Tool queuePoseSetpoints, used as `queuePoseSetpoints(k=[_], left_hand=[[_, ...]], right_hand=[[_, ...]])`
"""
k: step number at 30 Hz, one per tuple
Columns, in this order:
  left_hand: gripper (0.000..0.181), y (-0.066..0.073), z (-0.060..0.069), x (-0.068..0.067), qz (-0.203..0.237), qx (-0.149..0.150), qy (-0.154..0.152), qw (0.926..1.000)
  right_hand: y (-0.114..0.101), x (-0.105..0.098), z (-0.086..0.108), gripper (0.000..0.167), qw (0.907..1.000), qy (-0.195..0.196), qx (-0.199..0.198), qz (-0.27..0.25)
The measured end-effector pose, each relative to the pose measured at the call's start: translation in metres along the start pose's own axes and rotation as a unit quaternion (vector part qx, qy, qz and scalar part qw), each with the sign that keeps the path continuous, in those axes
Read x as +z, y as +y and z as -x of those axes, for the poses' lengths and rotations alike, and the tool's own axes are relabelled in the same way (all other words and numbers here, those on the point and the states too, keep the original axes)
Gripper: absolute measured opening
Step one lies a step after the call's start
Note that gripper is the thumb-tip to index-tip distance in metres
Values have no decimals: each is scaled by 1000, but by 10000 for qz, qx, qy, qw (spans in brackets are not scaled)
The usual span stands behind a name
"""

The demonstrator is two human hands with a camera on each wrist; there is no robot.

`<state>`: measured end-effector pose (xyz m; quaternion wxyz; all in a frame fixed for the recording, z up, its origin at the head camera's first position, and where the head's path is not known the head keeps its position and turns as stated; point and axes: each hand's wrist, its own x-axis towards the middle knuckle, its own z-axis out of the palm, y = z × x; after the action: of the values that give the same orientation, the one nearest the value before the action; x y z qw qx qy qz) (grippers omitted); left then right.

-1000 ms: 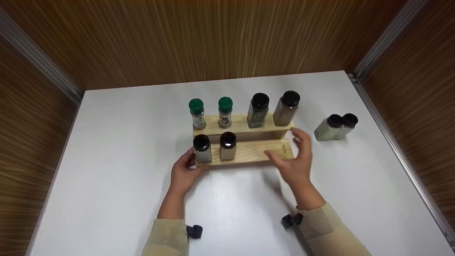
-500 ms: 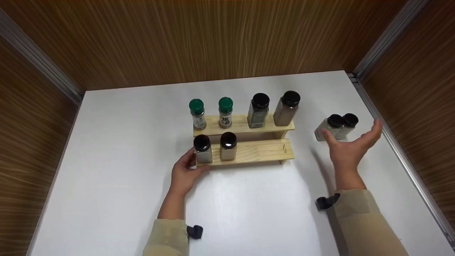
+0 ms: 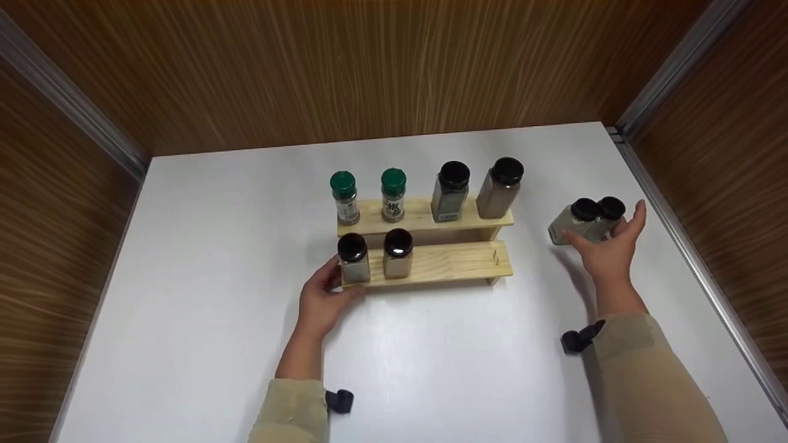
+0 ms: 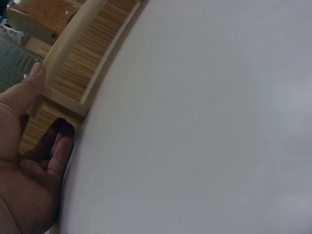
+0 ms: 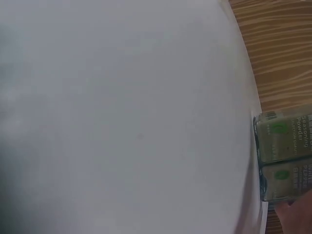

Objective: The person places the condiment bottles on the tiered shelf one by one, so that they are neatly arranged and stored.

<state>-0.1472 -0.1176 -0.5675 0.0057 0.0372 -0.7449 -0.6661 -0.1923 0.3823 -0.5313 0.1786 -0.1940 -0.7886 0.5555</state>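
Note:
A two-tier wooden spice rack [image 3: 455, 261] stands mid-table. My left hand [image 3: 321, 304] grips its lower left end, thumb on the front edge; in the left wrist view the other fingers [image 4: 61, 153] are curled beneath the shelf. Two black-capped spice jars [image 3: 354, 264] stand on the lower tier's left half. At the right, two pale-green spice jars with black caps, the left one [image 3: 563, 226] and the right one [image 3: 597, 231], stand side by side on the table. Around this pair my right hand [image 3: 609, 255] holds thumb and fingers, the index finger extended. Their printed labels [image 5: 292, 134] show in the right wrist view.
On the upper tier stand two green-capped shakers [image 3: 394, 197] and two black-capped jars [image 3: 449, 194]. The white table [image 3: 431, 363] is bounded by a wood-patterned back wall [image 3: 381, 67] and side panels. A metal rail [image 3: 695, 271] runs along the right edge.
My right hand has left the rack's right end, moved right, and closed its thumb and fingers around the pair of pale-green jars. The left hand has stayed on the rack.

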Motion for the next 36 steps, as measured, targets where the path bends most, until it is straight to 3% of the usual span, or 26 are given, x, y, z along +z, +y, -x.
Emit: queuePoseSetpoints(k=[8,14,18,28,36], left_hand=[[76,1,1,0,24,-48,-16,10000],[77,0,1,0,24,-116,-7,9999],[77,1,0,0,27,-139,-6,9999],[78,0,-1,0,-88,-43,-15,10000],[76,-1,-3,2,-13,-67,38,10000]], right_hand=[[0,3,1,127,9992,228,276,191],[5,7,7,95,9983,468,-134,315],[5,7,11,81,9980,580,-121,223],[5,7,18,86,9982,509,273,-173],[6,11,18,74,9959,770,355,-327]])
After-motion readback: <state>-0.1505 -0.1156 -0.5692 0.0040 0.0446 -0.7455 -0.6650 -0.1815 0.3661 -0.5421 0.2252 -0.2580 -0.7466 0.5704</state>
